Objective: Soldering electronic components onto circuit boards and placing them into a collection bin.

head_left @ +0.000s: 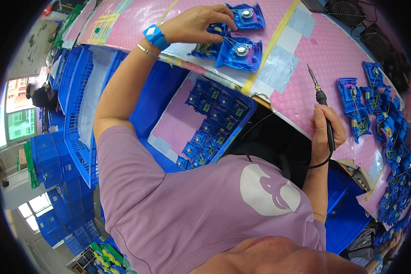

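My left hand (198,25), a blue band on its wrist, reaches over the far edge of the bench. Its curled fingers grip a blue plastic housing (220,30), largely hidden beneath them. Two similar housings, one (249,16) behind and one (239,55) in front, each carry a round silver part; thin wires run at the front one. In my right hand (326,128) is a black-handled soldering iron (322,98), its metal tip pointing up and away from the housings. A thin wire (283,110) curves to the fingers of that hand.
A blue crate (249,119) below the bench edge holds several rows of housings on pink sheeting. More housings (354,98) lie at the right, heaped toward the rim. Blue baskets (80,114) stand left. A black fan (347,13) sits at the far right.
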Available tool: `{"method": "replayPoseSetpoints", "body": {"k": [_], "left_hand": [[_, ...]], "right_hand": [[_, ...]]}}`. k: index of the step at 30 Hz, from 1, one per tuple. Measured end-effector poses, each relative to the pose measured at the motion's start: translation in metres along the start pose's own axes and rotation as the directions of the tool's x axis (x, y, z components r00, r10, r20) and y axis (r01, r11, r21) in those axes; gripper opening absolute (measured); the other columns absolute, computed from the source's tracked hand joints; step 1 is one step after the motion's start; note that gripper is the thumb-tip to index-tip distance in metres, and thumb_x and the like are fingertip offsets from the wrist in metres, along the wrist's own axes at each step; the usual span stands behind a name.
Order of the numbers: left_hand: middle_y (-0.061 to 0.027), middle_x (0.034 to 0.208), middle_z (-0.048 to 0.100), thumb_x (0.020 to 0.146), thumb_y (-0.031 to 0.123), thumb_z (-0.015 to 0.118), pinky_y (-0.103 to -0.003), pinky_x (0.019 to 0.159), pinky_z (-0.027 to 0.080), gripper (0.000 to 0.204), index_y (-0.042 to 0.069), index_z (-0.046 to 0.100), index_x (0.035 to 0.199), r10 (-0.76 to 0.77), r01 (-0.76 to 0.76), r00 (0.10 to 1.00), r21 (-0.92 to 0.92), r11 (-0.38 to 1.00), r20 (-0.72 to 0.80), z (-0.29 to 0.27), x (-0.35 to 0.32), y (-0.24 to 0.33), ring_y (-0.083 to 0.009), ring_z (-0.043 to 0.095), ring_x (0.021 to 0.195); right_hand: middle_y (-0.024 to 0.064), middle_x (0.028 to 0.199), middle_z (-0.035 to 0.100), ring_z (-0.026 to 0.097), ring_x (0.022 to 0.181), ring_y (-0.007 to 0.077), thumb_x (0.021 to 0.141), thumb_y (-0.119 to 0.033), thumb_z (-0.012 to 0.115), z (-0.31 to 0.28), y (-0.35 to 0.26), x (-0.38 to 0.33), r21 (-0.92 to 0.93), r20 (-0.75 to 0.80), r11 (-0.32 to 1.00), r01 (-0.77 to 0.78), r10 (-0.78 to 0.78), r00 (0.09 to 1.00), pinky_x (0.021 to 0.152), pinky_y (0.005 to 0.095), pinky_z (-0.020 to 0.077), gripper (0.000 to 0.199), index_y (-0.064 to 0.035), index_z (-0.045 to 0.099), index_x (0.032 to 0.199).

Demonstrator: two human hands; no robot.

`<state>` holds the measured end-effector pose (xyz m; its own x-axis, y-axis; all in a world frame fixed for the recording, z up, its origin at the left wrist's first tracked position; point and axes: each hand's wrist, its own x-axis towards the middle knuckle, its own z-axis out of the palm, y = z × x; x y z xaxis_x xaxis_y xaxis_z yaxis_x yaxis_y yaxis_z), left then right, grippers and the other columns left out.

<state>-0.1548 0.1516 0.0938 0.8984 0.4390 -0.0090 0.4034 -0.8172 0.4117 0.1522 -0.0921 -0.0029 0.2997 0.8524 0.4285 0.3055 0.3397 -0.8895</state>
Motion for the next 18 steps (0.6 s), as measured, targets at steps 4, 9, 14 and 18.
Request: {"method": "replayPoseSetpoints", "body": {"k": [4, 9, 14, 18], "left_hand": [[-0.0083, 0.119, 0.064, 0.083, 0.005, 0.064, -0.037, 0.096, 0.050, 0.031, 0.014, 0.073, 0.112, -0.003, 0.007, 0.995, 0.039, 0.999, -0.099, 0.010, -0.014, 0.019, -0.0291, 0.059, 0.115], [-0.0150, 0.121, 0.061, 0.080, 0.009, 0.068, -0.041, 0.103, 0.046, 0.036, 0.009, 0.069, 0.116, 0.085, -0.075, 0.992, 0.106, 0.992, -0.097, 0.000, -0.015, 0.019, -0.0334, 0.057, 0.116], [-0.0148, 0.121, 0.061, 0.079, 0.004, 0.064, -0.040, 0.102, 0.046, 0.043, 0.009, 0.066, 0.121, 0.075, -0.069, 0.994, 0.076, 0.995, -0.077, 0.017, -0.008, 0.008, -0.0330, 0.056, 0.115], [-0.0137, 0.116, 0.062, 0.077, 0.004, 0.065, -0.040, 0.098, 0.047, 0.043, 0.008, 0.067, 0.120, 0.041, -0.041, 0.999, -0.010, 0.999, 0.004, 0.013, -0.001, 0.007, -0.0327, 0.058, 0.109]], "right_hand": [[0.0054, 0.078, 0.067, 0.056, 0.060, 0.0086, 0.090, -0.003, 0.068, 0.001, -0.001, 0.000, 0.002, 0.002, 1.000, -0.002, 0.002, 1.000, 0.053, 0.0218, 0.0409, 0.010, 0.0027, 0.073, 0.098], [0.0054, 0.080, 0.067, 0.056, 0.061, 0.0088, 0.090, -0.003, 0.069, 0.001, -0.002, 0.001, -0.007, 0.001, 1.000, -0.001, 0.001, 1.000, 0.053, 0.0218, 0.0412, 0.011, 0.0028, 0.073, 0.098], [0.0051, 0.080, 0.067, 0.056, 0.062, 0.0086, 0.090, -0.003, 0.069, 0.002, 0.000, 0.000, 0.007, -0.004, 1.000, -0.012, 0.012, 1.000, 0.054, 0.0216, 0.0411, 0.011, 0.0029, 0.074, 0.098], [0.0048, 0.080, 0.067, 0.056, 0.062, 0.0085, 0.090, -0.002, 0.069, 0.002, 0.000, -0.001, 0.006, -0.009, 1.000, -0.015, 0.015, 1.000, 0.054, 0.0214, 0.0409, 0.011, 0.0030, 0.073, 0.098]]}}
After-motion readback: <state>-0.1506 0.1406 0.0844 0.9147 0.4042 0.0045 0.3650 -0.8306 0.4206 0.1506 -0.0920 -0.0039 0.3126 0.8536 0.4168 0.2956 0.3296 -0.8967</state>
